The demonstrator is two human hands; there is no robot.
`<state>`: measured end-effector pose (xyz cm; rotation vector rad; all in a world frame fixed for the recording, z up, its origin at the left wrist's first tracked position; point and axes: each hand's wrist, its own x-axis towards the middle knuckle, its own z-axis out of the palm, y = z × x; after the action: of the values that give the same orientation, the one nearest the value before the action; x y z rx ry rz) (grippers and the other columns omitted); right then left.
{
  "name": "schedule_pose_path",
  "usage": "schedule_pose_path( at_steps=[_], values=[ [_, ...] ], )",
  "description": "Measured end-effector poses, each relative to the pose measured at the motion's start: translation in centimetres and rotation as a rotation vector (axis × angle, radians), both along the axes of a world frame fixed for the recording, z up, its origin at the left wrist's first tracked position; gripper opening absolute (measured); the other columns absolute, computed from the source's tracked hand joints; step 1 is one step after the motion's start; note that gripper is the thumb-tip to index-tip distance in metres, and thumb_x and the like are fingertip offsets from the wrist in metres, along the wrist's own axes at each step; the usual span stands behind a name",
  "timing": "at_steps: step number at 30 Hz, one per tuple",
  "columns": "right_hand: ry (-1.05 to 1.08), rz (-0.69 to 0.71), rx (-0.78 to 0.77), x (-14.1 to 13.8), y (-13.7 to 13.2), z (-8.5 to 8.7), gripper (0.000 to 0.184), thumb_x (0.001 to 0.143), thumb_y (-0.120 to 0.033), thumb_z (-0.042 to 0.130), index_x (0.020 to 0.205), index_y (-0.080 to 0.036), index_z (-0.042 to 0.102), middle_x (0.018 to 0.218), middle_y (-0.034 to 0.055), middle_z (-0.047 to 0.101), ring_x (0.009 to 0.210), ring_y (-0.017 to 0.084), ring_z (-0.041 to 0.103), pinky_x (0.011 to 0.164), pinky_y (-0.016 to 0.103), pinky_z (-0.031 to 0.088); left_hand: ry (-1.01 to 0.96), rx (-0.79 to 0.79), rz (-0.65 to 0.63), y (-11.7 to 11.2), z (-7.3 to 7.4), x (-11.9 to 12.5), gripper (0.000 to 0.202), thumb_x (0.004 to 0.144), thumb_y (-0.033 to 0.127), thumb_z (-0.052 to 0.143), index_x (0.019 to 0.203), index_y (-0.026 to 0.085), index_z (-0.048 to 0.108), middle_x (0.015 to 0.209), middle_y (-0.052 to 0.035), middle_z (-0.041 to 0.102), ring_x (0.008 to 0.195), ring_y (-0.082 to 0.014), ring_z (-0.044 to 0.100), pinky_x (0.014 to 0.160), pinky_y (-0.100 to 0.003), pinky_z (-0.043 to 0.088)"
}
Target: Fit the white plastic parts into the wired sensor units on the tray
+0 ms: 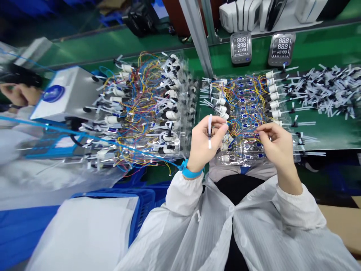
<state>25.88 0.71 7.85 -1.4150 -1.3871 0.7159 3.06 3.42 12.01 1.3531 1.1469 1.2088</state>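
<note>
My left hand [203, 142] is closed in a pinch on a thin white strip with a black piece at its middle [210, 131], held upright. My right hand [275, 141] is closed, its fingertips pinching coloured wires [255, 130] of a small assembly over a clear plastic tray [248, 113] full of white cylindrical parts, blue tags and wire bundles. Both hands hover just above the near edge of that tray. A blue wristband [191, 172] sits on my left wrist.
A second, fuller tray of wired parts [141, 109] lies to the left. A heap of white strips with black pieces [324, 90] covers the green mat at right. Two digital displays [241, 47] stand behind. Another person's hand [17, 94] is at far left near a grey box [64, 94].
</note>
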Motion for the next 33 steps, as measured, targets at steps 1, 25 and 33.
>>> schedule_pose_path(
  at_steps=[1,25,33],
  values=[
    [-0.042,-0.006,0.039,0.0,0.1,0.3,0.014,0.097,-0.022,0.062,0.1,-0.023,0.076,0.099,0.0059,0.08,0.087,0.022,0.076,0.076,0.037,0.061,-0.023,-0.011,-0.01,0.3,0.0,0.2,0.03,0.091,0.047,0.082,0.102,0.022,0.07,0.08,0.0025,0.067,0.042,-0.0032,0.046,0.037,-0.02,0.036],
    [-0.043,0.098,0.087,-3.1,-2.6,-1.9,0.014,0.104,-0.031,0.067,0.094,-0.022,0.073,0.089,0.0043,0.075,0.085,0.021,0.069,0.083,0.038,0.055,-0.185,-0.091,0.037,1.0,-1.1,0.2,0.034,0.09,0.046,0.085,0.104,0.022,0.066,0.081,0.0064,0.058,0.042,-0.0005,0.042,0.036,-0.018,0.035],
    [0.746,0.216,-0.253,-2.6,-3.3,-1.7,0.018,0.103,-0.039,0.07,0.094,-0.024,0.071,0.065,-0.0061,0.054,0.044,0.01,0.05,0.048,0.029,0.042,-0.511,-0.044,0.064,-1.7,-2.4,1.0,0.036,0.101,0.044,0.073,0.081,0.021,0.054,0.064,0.0084,0.039,0.045,-0.0051,0.039,0.043,-0.019,0.037]
  ],
)
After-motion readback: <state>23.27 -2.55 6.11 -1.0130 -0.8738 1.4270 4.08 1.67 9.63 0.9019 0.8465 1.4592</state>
